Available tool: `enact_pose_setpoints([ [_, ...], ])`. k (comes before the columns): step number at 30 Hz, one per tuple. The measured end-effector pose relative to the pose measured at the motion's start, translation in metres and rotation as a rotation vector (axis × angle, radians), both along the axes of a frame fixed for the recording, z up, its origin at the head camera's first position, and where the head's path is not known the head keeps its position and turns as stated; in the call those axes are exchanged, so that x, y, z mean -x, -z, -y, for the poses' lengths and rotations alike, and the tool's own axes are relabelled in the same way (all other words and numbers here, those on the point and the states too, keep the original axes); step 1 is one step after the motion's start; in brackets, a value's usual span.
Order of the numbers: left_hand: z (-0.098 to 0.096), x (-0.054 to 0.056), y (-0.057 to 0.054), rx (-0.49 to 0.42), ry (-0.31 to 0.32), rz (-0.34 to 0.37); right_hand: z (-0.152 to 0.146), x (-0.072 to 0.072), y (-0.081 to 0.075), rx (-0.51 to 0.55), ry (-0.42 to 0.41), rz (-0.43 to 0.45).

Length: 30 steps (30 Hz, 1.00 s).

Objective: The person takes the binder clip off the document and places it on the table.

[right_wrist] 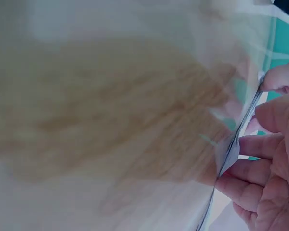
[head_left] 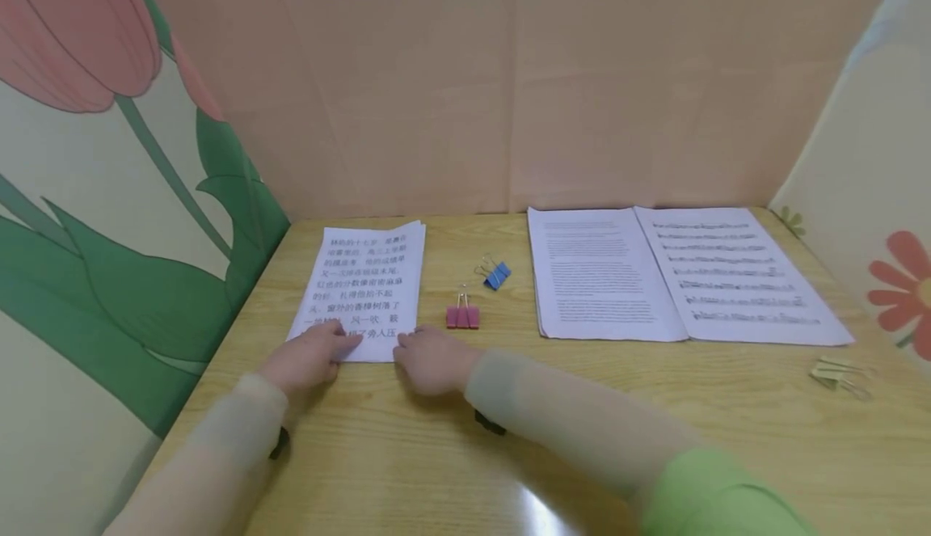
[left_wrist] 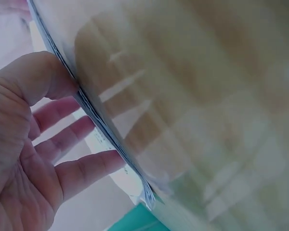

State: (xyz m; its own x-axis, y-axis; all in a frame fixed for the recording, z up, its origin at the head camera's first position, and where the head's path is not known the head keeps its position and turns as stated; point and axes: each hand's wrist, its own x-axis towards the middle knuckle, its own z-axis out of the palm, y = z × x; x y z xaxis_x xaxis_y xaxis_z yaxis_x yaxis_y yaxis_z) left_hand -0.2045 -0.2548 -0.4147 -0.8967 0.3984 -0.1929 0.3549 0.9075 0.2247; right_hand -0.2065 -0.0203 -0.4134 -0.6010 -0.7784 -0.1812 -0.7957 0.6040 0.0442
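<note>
A stack of paper printed with large Chinese characters (head_left: 367, 277) lies flat at the left of the wooden table. At its lower left part, my left hand (head_left: 305, 356) touches the near edge. In the left wrist view, the thumb (left_wrist: 50, 77) reaches the layered edge and extended fingers (left_wrist: 89, 175) lie just over it. By the lower right corner, my right hand (head_left: 436, 358) has its fingertips against the paper. Its loosely bent fingers (right_wrist: 245, 185) meet the edge in the right wrist view. A pink binder clip (head_left: 462, 317) stands just beyond the right hand.
Behind the pink clip lies a blue binder clip (head_left: 498, 275). Farther right are a text-printed stack of paper (head_left: 604, 285) and a sheet-music stack (head_left: 735, 285), side by side. A pale yellow binder clip (head_left: 832, 372) lies near the table's right side. Fabric-like walls (head_left: 436, 99) border the table.
</note>
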Motion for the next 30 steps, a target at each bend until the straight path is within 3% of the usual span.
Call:
enact_pose_setpoints([
  [4,0.003,0.009,-0.003,0.022,-0.04,0.033,0.005,0.007,0.0,0.001,0.001,0.022],
  [15,0.014,0.032,-0.002,0.052,-0.024,0.043,0.014,0.022,0.001,-0.023,0.046,0.065],
  [30,0.018,0.039,-0.002,0.084,-0.017,0.05,0.011,0.026,0.006,-0.025,0.091,0.134],
])
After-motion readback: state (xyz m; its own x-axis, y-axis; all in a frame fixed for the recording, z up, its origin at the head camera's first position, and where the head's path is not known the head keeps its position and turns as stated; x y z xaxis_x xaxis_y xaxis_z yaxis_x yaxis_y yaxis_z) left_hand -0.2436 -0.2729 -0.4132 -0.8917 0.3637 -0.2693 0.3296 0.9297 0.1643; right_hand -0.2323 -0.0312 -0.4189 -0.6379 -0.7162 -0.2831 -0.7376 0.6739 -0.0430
